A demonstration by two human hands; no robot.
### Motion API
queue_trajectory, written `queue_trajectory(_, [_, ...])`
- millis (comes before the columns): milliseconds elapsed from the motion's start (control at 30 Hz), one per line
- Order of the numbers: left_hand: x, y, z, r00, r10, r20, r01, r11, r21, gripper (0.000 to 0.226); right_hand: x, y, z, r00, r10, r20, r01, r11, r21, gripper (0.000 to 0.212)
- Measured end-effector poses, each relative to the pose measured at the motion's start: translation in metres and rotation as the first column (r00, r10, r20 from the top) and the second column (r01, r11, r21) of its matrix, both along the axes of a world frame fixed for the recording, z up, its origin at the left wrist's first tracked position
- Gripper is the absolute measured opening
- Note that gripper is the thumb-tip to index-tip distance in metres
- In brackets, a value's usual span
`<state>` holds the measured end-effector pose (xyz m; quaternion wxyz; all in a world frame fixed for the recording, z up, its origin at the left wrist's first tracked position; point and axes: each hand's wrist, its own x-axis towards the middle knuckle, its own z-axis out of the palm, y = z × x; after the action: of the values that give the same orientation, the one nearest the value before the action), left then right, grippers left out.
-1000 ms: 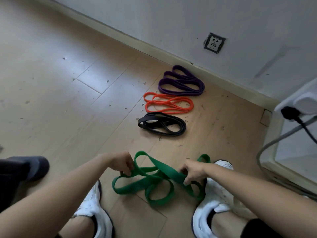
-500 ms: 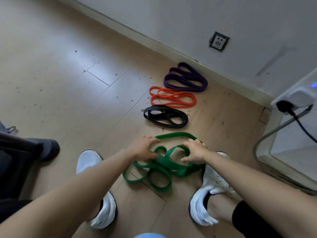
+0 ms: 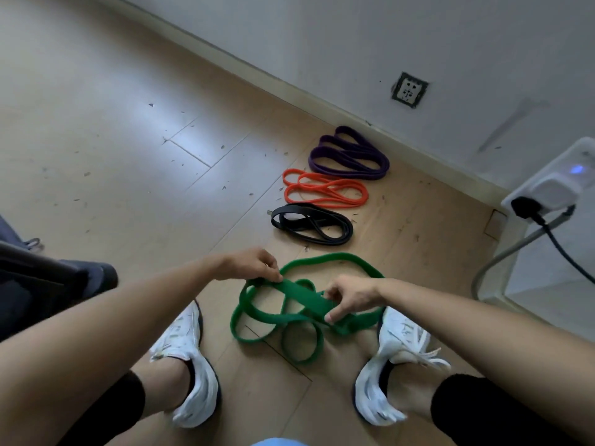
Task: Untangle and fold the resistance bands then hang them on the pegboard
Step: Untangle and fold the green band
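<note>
Green resistance band [image 3: 309, 300], lower centre: one flat stretch is now lifted taut, where half a second ago we saw both hands pressing on its loops. It is still tangled, and we think a twist remains. Purple band [image 3: 349, 156], orange band [image 3: 325, 189] and black band [image 3: 310, 222] stay folded, centre right. Left hand [image 3: 248, 263] and right hand [image 3: 351, 296] each pinch an end of that stretch.

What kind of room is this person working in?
Likely a room in a home, used for exercise: a wood-look floor, a white wall with a socket, and a purple band, orange band and black band laid in a row.
</note>
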<state>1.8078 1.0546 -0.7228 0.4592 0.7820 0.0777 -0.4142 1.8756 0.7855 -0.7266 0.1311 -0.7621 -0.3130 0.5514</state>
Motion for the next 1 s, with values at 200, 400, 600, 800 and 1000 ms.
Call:
queue_trajectory(200, [0.009,0.024,0.115,0.965,0.151,0.212,-0.13,0.985,-0.11,0.043,0.009,0.006,0.101,0.954,-0.281,0.1,0.248,0.934,0.256,0.029])
queue_trajectory(400, [-0.006,0.015,0.227,0.813,0.373,0.448,-0.268,0.921,-0.282,0.027,-0.003,0.014,0.211,0.873,-0.461,0.16,0.324,0.793,0.516,0.027])
queue_trajectory(600, [-0.026,-0.007,0.323,0.66,0.478,0.579,-0.21,0.858,-0.469,0.05,-0.022,0.023,0.299,0.847,-0.516,0.126,0.297,0.656,0.693,0.029])
queue_trajectory(800, [-0.026,-0.019,0.373,0.474,0.488,0.732,-0.208,0.871,-0.446,0.031,-0.021,0.041,0.366,0.809,-0.556,0.19,0.234,0.602,0.763,0.035])
queue_trajectory(1000, [0.006,-0.016,0.389,0.462,0.57,0.68,-0.25,0.819,-0.516,0.033,0.007,0.061,0.376,0.774,-0.617,0.142,0.253,0.507,0.824,0.036])
